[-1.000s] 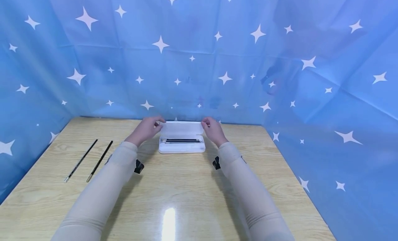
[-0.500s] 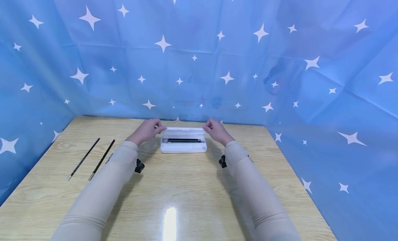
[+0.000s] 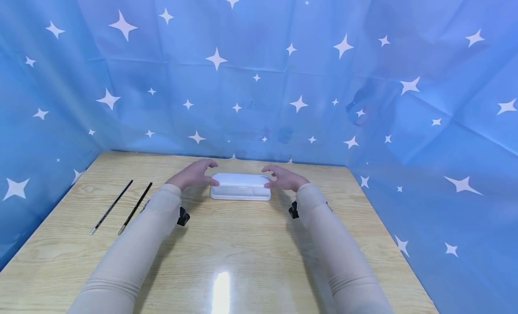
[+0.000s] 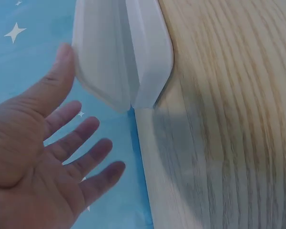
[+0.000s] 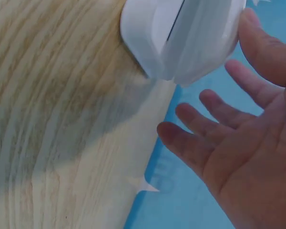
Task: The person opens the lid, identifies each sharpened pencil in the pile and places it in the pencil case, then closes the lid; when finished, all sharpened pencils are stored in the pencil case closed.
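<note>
A white pencil case (image 3: 240, 197) lies near the table's back edge, its hinged lid (image 3: 238, 179) tilted partway down over the base. At the left end my left hand (image 3: 197, 173) has its thumb (image 4: 63, 64) against the lid's edge, the other fingers spread and relaxed behind it. My right hand (image 3: 282, 178) mirrors this at the right end, its thumb (image 5: 257, 43) at the lid's rim and its fingers loosely extended. Neither hand curls round the case. The lid hides the pencils inside in the head view; a thin dark line shows inside the case in the right wrist view.
Two dark pencils (image 3: 111, 207) lie slanted, side by side, on the left of the wooden table (image 3: 243, 251). A blue curtain (image 3: 259, 116) with white stars hangs right behind the table and along both sides.
The lid has swung down from upright toward the base, covering the pencils inside. Both hands have come forward and down with it, and their fingers have loosened from a pinch at its corners.
</note>
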Available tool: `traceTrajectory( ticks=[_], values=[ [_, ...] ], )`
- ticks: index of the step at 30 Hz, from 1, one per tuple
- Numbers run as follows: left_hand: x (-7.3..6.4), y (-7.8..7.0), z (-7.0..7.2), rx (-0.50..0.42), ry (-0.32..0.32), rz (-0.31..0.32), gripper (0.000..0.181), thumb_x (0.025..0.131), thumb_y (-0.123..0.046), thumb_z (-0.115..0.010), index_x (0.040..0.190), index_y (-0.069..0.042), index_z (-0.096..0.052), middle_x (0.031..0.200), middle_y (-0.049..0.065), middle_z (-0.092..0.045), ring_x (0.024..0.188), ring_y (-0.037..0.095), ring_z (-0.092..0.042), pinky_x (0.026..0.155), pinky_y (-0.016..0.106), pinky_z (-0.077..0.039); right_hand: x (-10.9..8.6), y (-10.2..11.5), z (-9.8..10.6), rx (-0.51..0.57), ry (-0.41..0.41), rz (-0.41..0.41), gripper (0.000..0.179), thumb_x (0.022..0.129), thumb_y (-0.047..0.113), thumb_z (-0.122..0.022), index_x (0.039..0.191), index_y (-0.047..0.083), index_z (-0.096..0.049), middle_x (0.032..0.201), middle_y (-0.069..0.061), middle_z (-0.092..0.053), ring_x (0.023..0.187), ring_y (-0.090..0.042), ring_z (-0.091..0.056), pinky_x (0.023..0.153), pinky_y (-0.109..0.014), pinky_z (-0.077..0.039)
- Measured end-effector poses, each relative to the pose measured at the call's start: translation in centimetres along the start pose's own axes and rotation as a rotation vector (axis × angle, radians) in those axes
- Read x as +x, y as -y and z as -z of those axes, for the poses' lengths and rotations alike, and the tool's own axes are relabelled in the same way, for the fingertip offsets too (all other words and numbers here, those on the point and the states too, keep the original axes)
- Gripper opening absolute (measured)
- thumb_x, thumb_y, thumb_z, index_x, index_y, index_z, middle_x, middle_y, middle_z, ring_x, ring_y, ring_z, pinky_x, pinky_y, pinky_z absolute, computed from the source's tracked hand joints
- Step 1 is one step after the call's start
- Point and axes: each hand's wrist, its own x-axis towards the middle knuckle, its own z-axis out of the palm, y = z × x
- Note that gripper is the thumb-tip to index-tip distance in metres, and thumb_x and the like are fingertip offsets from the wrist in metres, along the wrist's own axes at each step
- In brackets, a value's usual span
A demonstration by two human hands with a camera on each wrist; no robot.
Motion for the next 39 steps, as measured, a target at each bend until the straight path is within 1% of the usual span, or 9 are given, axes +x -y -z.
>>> traceTrajectory(
  ticks=[5, 7, 11, 14, 18, 22, 26, 32, 39],
  values=[
    [-0.4, 0.0, -0.5, -0.024, 0.075, 0.064, 0.079, 0.092, -0.030, -0.078, 0.155, -0.005, -0.037, 0.157, 0.020, -0.040, 0.142, 0.042, -0.039, 0.115, 0.057, -0.033, 0.2, -0.2, -0.8, -0.046, 0.035, -0.021, 0.079, 0.099, 0.024, -0.069, 0.162, 0.013, -0.024, 0.168, -0.010, -0.018, 0.154, -0.035, -0.015, 0.122, -0.055, -0.017],
    [-0.4, 0.0, -0.8, -0.004, 0.103, 0.080, 0.081, 0.091, -0.031, -0.078, 0.156, -0.005, -0.036, 0.157, 0.020, -0.040, 0.142, 0.042, -0.038, 0.115, 0.058, -0.032, 0.2, -0.1, -1.3, -0.056, 0.051, -0.035, 0.081, 0.098, 0.023, -0.069, 0.163, 0.014, -0.021, 0.169, -0.010, -0.016, 0.154, -0.033, -0.013, 0.123, -0.054, -0.015],
    [-0.4, 0.0, -1.4, 0.057, 0.121, 0.090, 0.083, 0.090, -0.034, -0.079, 0.155, -0.005, -0.037, 0.158, 0.021, -0.039, 0.145, 0.042, -0.034, 0.118, 0.057, -0.028, 0.3, -0.1, -1.9, -0.059, 0.074, -0.058, 0.085, 0.098, 0.020, -0.069, 0.164, 0.015, -0.016, 0.170, -0.009, -0.012, 0.155, -0.032, -0.010, 0.123, -0.052, -0.014],
    [-0.6, -0.1, -1.7, 0.077, 0.121, 0.096, 0.082, 0.089, -0.034, -0.080, 0.154, -0.005, -0.039, 0.157, 0.021, -0.039, 0.145, 0.041, -0.034, 0.118, 0.056, -0.028, 0.2, 0.1, -2.4, -0.067, 0.075, -0.072, 0.085, 0.097, 0.018, -0.069, 0.164, 0.016, -0.016, 0.170, -0.008, -0.011, 0.155, -0.031, -0.010, 0.124, -0.051, -0.013],
    [-0.8, -0.1, -2.0, 0.088, 0.105, 0.098, 0.083, 0.086, -0.033, -0.084, 0.151, -0.004, -0.043, 0.148, 0.020, -0.050, 0.136, 0.038, -0.046, 0.114, 0.054, -0.035, 0.2, 0.8, -3.1, -0.123, 0.091, -0.091, 0.083, 0.099, 0.014, -0.066, 0.164, 0.017, -0.016, 0.170, -0.007, -0.012, 0.155, -0.030, -0.011, 0.124, -0.048, -0.013],
    [-0.6, -0.2, -1.9, 0.161, 0.048, 0.096, 0.083, 0.080, -0.032, -0.089, 0.146, -0.002, -0.049, 0.136, 0.017, -0.059, 0.124, 0.033, -0.054, 0.109, 0.051, -0.041, 0.5, 1.6, -3.5, -0.255, 0.080, -0.088, 0.079, 0.102, 0.014, -0.062, 0.164, 0.015, -0.014, 0.169, -0.008, -0.014, 0.154, -0.030, -0.014, 0.125, -0.045, -0.014],
    [-0.3, -0.1, -1.8, 0.211, 0.002, 0.098, 0.083, 0.076, -0.033, -0.091, 0.143, -0.002, -0.053, 0.138, 0.016, -0.060, 0.126, 0.035, -0.055, 0.108, 0.053, -0.042, 1.0, 1.9, -3.5, -0.309, 0.061, -0.086, 0.078, 0.103, 0.013, -0.061, 0.164, 0.013, -0.013, 0.170, -0.009, -0.011, 0.155, -0.029, -0.011, 0.125, -0.044, -0.013],
    [-0.5, 0.4, -2.3, 0.138, 0.004, 0.131, 0.087, 0.078, -0.037, -0.089, 0.149, -0.006, -0.049, 0.150, 0.017, -0.051, 0.137, 0.039, -0.046, 0.114, 0.057, -0.034, 1.2, 0.8, -3.6, -0.286, 0.077, -0.074, 0.077, 0.105, 0.012, -0.056, 0.164, 0.013, -0.007, 0.170, -0.009, -0.003, 0.156, -0.028, -0.003, 0.125, -0.046, -0.010],
    [0.0, 0.7, -3.1, 0.074, 0.012, 0.119, 0.085, 0.085, -0.036, -0.083, 0.155, -0.010, -0.042, 0.158, 0.014, -0.041, 0.146, 0.037, -0.035, 0.118, 0.054, -0.029, 1.2, -0.3, -3.2, -0.298, 0.071, -0.057, 0.077, 0.105, 0.013, -0.054, 0.164, 0.011, -0.005, 0.171, -0.009, 0.001, 0.155, -0.029, -0.001, 0.125, -0.047, -0.008]
  ],
)
